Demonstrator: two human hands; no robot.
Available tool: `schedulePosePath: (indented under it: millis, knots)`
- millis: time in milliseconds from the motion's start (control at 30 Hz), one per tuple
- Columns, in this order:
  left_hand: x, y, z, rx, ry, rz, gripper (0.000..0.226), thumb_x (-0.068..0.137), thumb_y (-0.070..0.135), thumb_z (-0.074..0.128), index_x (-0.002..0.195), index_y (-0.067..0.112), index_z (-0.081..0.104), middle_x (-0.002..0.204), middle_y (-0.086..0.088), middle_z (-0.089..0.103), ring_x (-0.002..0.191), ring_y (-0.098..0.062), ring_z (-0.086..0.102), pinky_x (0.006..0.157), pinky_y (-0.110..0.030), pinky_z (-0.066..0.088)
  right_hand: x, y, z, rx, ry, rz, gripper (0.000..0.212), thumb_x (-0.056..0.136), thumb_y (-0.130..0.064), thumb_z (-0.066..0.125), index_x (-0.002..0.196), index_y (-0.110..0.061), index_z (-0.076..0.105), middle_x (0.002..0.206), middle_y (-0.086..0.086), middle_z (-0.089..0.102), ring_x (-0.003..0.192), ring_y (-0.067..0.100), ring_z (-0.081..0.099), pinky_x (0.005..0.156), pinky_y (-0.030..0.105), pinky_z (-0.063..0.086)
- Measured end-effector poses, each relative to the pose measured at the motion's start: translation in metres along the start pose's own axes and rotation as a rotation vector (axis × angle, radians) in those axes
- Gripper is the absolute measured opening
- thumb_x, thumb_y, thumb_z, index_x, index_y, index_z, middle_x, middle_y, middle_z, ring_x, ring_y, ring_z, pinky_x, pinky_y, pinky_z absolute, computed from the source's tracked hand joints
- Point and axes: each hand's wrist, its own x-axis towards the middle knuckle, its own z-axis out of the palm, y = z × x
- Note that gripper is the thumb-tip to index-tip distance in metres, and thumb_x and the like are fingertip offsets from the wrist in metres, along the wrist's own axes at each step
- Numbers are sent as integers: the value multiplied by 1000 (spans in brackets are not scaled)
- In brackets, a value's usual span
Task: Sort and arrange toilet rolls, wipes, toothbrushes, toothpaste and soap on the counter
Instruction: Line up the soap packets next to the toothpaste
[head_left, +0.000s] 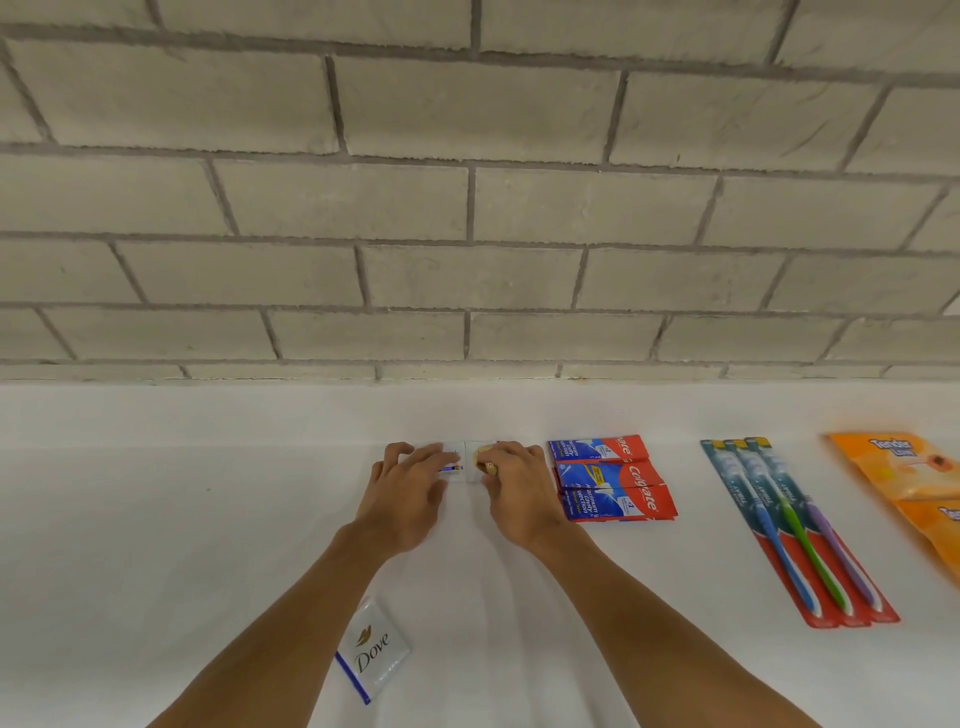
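Near the back of the white bench (156, 519), the left hand (408, 488) lays fairly straight fingers on one small white soap box (453, 465), while the right hand (519, 491) curls its fingers round a second white soap box (480, 457) right beside it, just left of the red-and-blue toothpaste cartons (610, 478). The soap is being lined up; next, the loose white Dove soap box (373, 649) near the front edge probably needs fetching to join them.

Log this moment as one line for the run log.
left hand touches left soap box | right hand grips right soap box | loose Dove box near front edge
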Motion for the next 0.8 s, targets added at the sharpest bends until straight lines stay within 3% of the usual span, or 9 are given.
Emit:
schedulePosePath:
  millis: [233,400,500,667,800]
  knots:
    - [-10,1,-2,-41,49,14,45,97,21,45,141,32,39,149,13,34,132,-18,22,106,-29,23,-10,-5,-2,24,-15,-41,36,94,-11,56,130,-16,55,138,5,45,125,24,40,103,28,36]
    - [-27,-1,-9,-76,101,10,39,95,23,49,133,32,48,140,14,45,128,-18,27,102,-29,26,-26,-15,-1,95,51,-65,33,90,-7,55,119,-20,62,127,1,51,112,24,46,98,32,42]
    - [-42,-3,-17,-103,117,-12,34,95,22,49,126,34,54,132,15,53,124,-17,32,99,-28,28,-42,-27,-1,166,48,-92,29,89,-4,54,109,-21,68,116,0,61,105,20,52,94,22,40]
    - [-77,-10,-25,-150,142,-36,30,92,20,53,117,36,60,122,17,59,118,-16,40,99,-29,35,-75,-51,-8,370,-64,-151,30,86,1,52,97,-17,74,99,-1,70,80,4,57,77,3,39]
    - [-112,-16,-30,-172,145,-89,31,92,18,53,117,33,61,123,14,59,116,-18,44,99,-32,39,-104,-67,-4,340,-253,-165,28,88,-8,55,104,-22,71,103,-5,65,86,6,57,79,12,44]
